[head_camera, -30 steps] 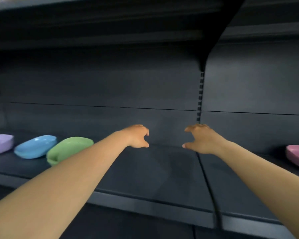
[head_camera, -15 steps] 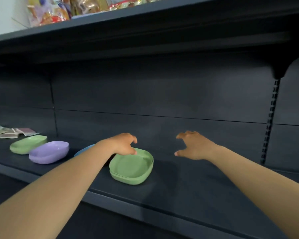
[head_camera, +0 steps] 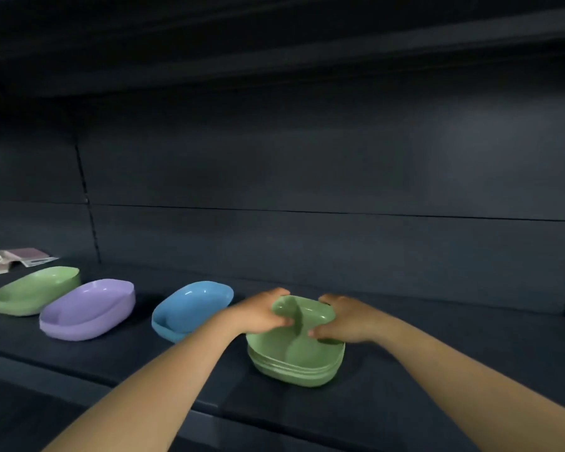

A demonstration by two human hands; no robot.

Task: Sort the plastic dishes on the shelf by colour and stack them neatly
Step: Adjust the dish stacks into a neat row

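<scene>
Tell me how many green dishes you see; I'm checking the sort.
At least 2: one far left on the shelf, and the green stack both hands grip, whose ridged side suggests several nested dishes, exact number unclear.

3 dishes (head_camera: 88, 309) left of stack (head_camera: 295, 360), papers (head_camera: 10, 259) far left on shelf (head_camera: 437, 370)

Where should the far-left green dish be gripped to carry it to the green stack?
Probably by the near long rim of the far-left green dish, fingers under, thumb inside. It sits open side up beside the purple dish, so come from the shelf front.
</scene>
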